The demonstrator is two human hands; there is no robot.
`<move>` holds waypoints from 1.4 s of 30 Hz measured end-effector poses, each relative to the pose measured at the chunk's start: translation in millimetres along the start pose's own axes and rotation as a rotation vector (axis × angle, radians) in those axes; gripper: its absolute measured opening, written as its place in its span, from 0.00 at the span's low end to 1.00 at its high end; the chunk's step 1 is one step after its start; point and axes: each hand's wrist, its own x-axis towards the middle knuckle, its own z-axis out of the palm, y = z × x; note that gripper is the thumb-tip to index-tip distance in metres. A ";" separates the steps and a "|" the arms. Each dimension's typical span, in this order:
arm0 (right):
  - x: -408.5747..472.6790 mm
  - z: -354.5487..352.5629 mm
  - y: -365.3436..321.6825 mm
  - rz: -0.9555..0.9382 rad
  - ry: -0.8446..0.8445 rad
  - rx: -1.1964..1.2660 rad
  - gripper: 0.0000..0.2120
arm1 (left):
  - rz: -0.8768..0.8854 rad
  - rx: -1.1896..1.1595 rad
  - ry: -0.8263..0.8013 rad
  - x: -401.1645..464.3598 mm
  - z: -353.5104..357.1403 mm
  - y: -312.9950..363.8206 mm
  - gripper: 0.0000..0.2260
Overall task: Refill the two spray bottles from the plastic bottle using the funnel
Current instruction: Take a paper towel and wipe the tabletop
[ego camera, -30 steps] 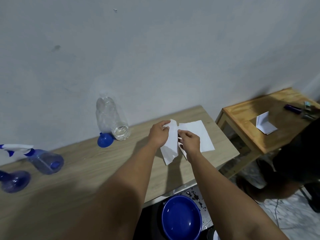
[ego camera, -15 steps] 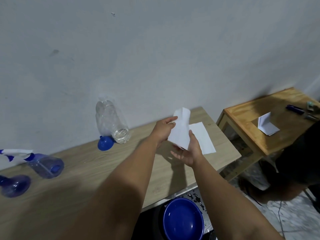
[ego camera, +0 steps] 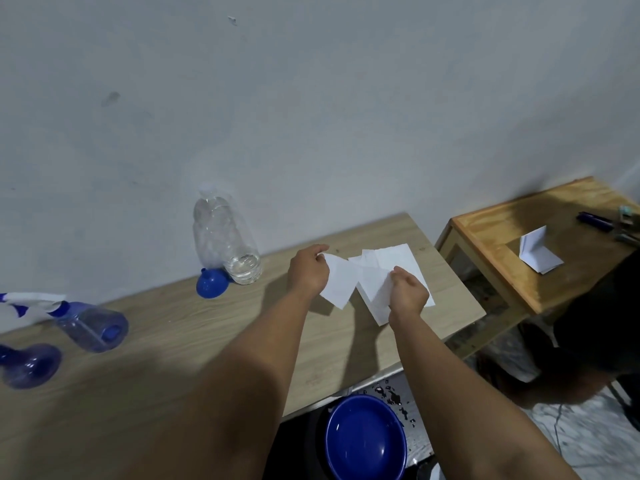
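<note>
A clear plastic bottle (ego camera: pixel 227 240) with a little water at its bottom stands near the wall. The blue funnel (ego camera: pixel 212 283) lies against its base. Two blue spray bottles stand at the far left: one (ego camera: pixel 91 325) with a white-and-blue trigger head, the other (ego camera: pixel 27 365) cut off by the frame edge. My left hand (ego camera: pixel 308 270) and my right hand (ego camera: pixel 408 294) both pinch a white paper tissue (ego camera: pixel 360 284), spread between them above the wooden table (ego camera: pixel 194 341), right of the plastic bottle.
Another white tissue (ego camera: pixel 398 261) lies flat on the table under my hands. A blue bowl (ego camera: pixel 365 441) sits below the table's front edge. A lower wooden side table (ego camera: pixel 498 251) at the right holds folded paper (ego camera: pixel 538 252) and pens (ego camera: pixel 595 221).
Half a second ago the tissue was held folded upright between my hands. Now it is pulled apart and spread wider, lower over the table.
</note>
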 end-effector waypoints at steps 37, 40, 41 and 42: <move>-368.2 249.3 149.6 0.401 -1.033 -0.130 0.20 | -0.461 -0.988 0.085 -171.8 -343.4 -243.8 0.22; -403.1 266.0 176.3 0.510 -1.118 -0.087 0.26 | -0.520 -1.249 0.039 -186.1 -374.2 -274.8 0.30; -411.8 271.4 184.8 0.528 -1.141 -0.075 0.24 | -0.527 -1.351 0.011 -189.5 -383.5 -283.5 0.30; -418.8 276.3 193.4 0.535 -1.154 -0.071 0.23 | -0.520 -1.439 -0.013 -192.9 -392.4 -291.4 0.29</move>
